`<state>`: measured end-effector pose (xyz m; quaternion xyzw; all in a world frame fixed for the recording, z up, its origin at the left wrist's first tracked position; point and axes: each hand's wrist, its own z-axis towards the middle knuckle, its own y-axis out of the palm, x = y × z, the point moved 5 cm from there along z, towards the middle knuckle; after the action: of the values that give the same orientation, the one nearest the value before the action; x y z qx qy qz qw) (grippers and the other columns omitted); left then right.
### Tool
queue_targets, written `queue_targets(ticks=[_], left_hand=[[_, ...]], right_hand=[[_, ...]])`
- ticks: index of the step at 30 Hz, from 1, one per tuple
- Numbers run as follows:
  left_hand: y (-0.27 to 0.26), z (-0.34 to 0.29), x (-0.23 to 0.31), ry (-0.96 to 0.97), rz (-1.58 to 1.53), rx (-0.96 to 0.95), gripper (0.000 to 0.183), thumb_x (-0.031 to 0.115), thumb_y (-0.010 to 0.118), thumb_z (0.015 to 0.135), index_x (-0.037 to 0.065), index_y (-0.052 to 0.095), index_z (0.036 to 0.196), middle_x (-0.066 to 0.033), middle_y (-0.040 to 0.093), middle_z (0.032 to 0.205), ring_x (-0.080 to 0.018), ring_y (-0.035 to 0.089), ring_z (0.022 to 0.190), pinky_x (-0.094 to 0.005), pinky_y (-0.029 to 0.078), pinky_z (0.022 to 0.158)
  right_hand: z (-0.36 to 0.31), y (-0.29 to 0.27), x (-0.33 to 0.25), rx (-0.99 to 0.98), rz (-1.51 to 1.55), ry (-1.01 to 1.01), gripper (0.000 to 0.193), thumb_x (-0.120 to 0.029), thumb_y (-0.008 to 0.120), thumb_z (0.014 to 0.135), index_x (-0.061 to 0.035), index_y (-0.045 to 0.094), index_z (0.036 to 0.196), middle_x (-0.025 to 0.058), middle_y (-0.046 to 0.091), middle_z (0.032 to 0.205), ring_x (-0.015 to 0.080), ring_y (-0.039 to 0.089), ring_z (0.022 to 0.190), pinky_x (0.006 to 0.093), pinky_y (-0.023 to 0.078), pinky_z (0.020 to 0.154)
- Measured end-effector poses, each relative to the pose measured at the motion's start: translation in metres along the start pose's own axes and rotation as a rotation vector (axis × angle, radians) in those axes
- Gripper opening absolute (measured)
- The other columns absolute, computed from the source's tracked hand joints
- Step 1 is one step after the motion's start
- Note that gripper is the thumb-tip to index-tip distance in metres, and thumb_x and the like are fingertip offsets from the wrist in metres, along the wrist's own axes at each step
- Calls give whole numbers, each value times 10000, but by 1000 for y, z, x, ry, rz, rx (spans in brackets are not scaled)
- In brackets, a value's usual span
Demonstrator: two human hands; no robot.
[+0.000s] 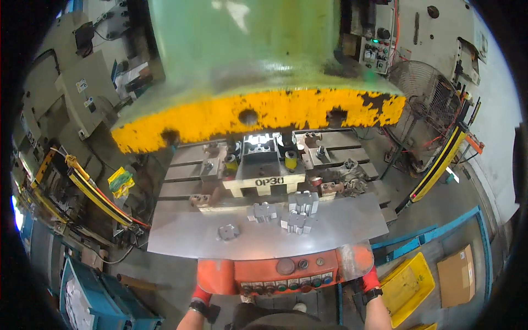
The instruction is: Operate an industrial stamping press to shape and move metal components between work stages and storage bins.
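My left hand [202,294], in a red glove, is at the left end of an orange control console [250,270]. At the console's right end is my right hand [370,279], also red-gloved. The rounded end covers hide the fingers of both hands. Beyond the console, a bare metal sheet [184,234] carries several small silver metal parts: a flat one [227,232] by itself on the left, a bracket-like piece [262,212] in the middle and a stacked group [302,204] to its right. Behind them stands a cream-fronted press die [264,182], with a shiny metal part [260,144] at its top.
A yellow-edged green press ram [286,113] hangs above the die. Yellow-and-black guard posts [437,165] flank the press. A crumpled grey rag [352,177] lies right of the die. Down right are a yellow bin [410,289] and a cardboard box [456,278]; blue containers [104,300] stand left.
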<state>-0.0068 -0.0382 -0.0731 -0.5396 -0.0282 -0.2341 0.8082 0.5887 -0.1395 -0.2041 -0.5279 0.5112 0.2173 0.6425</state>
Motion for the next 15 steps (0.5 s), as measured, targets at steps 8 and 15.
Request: queue_targets(ticks=[8, 15], left_hand=[[4, -15, -11, -67, -46, -74, 474, 351, 692, 875, -32, 666, 1151, -257, 696, 1086, -360, 681, 996, -407, 536, 844], [22, -48, -48, -272, -188, -304, 495, 380, 702, 862, -38, 675, 1125, -256, 703, 1069, -362, 686, 985, -402, 541, 823]], right_hand=[[-19, -1, -22, -59, 338, 492, 395, -304, 622, 956, -60, 628, 1267, 64, 693, 1147, 167, 650, 919, 335, 533, 781], [-24, -4, -56, 133, 378, 187, 344, -321, 598, 961, -67, 668, 1183, 33, 697, 898, 132, 599, 587, 305, 437, 467]])
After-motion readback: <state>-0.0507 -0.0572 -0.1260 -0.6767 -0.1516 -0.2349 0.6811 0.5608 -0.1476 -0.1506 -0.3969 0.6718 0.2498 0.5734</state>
